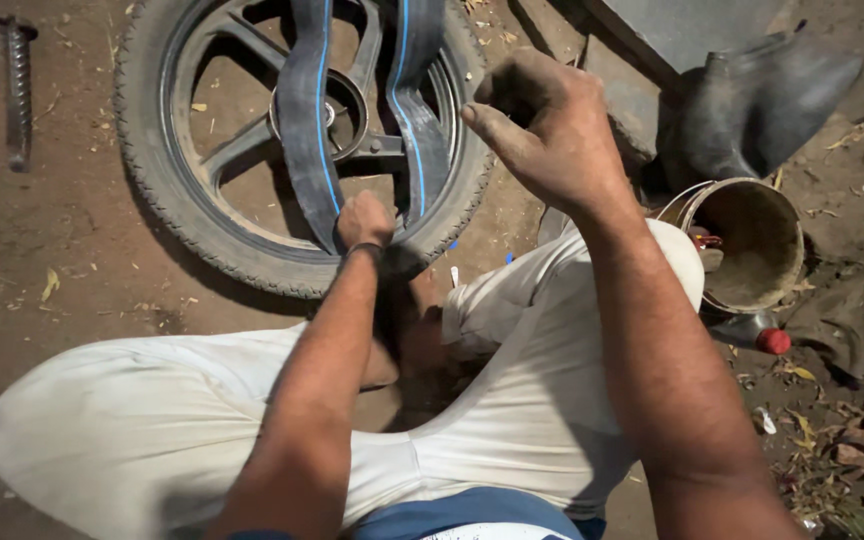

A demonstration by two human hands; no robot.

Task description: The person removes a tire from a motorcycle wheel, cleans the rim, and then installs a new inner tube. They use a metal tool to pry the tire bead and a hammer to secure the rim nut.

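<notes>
Clenching the near bend of the black inner tube (314, 120) at frame centre, the left hand (365, 220) anchors its blue-striped length running up across the wheel (182, 215), while the right hand (542, 125) hovers loosely curled, empty, upper right.

Bare brown dirt ground (82, 250), dusty, strewn with dry leaves and bits of straw. Lying flat on it at the top: a spoked wheel (252, 140) with its tyre on. Far left, apart from the wheel: a ribbed metal rod (18, 90). At the right: a worn bucket (747, 240), tipped on its side, mouth facing up. Behind the bucket: a slack black rubber tube (762, 100), beside a grey slab (672, 30). Just below the bucket: a bottle with a red cap (757, 335). Leaf litter thicker at lower right.
</notes>
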